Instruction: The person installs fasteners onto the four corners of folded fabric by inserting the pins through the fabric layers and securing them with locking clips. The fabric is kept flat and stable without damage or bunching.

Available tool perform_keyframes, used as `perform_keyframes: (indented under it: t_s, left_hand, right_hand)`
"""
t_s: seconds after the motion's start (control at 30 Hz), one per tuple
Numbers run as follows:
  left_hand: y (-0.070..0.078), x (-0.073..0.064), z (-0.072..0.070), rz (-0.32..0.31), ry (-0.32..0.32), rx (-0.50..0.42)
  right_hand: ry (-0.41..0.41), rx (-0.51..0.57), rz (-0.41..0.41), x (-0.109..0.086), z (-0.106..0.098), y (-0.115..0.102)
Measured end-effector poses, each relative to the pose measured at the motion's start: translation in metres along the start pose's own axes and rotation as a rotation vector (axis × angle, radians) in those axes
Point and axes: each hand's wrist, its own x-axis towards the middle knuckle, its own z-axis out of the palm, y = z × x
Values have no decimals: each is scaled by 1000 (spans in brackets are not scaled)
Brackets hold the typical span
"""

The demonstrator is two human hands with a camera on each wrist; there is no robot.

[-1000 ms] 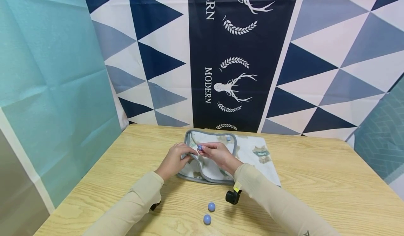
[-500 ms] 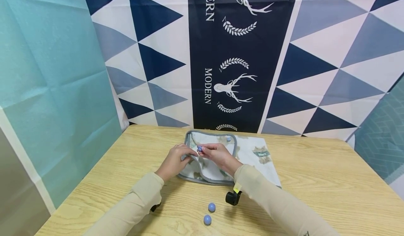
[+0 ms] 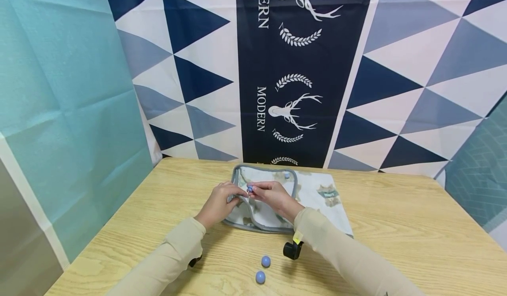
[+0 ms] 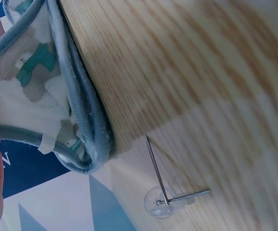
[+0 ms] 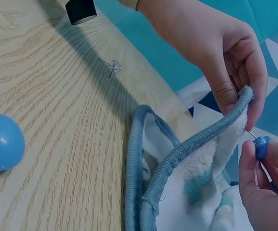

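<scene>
We had a white printed cloth lying by the middle of the far edge of the tabletop, its untrimmed part reaching toward the far right corner. With the left hand we pinched the blue-grey trimmed border between thumb and fingers, and held it lifted off the layer beneath. With the right hand we pinched a small blue-headed pin by its head.

All turned on how pin and border stood to each other. Seen from our right hand, the pinched border was close by on the left, and the metal shaft ran slantwise out of the blue head toward it, ending right at the cloth, just beside our left grip. We could not tell whether the point only touched the fabric or had gone in. Our fingertips on the two sides nearly met.

Nearer us on the tabletop, we had one blue ball and, just beside it and closer to the near side, a second blue ball. Between the cloth and the left edge, a clear-headed piece with two splayed metal prongs rested on the wood, apart from the fabric.
</scene>
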Motion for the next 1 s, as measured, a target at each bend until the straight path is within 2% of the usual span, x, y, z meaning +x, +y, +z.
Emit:
perform_keyframes:
  t_s: [0.4, 1.0]
  left_hand:
    - [0, -2, 1, 5, 12, 2]
    - [0, -2, 1, 11, 9, 14]
  right_hand:
    - [4, -6, 2, 0, -1, 1]
    - [-3, 42, 3, -1, 1, 1]
